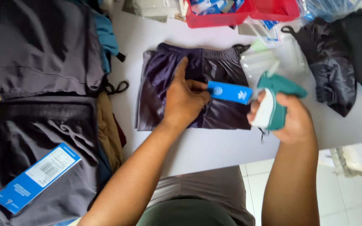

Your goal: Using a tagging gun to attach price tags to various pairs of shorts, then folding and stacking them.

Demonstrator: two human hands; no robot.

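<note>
Shorts (227,113) near table edge (214,157), L hand (185,100) pinning tag (230,92).

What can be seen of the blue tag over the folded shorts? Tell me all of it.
The blue tag is a flat, narrow rectangle, card-like, bright blue with small white markings near each end. It lies roughly level, tilted slightly down to the right, above the dark purple shorts. The left hand pinches its left end with the fingertips; its right end meets the nose of the teal tagging gun gripped in the right hand.
</note>
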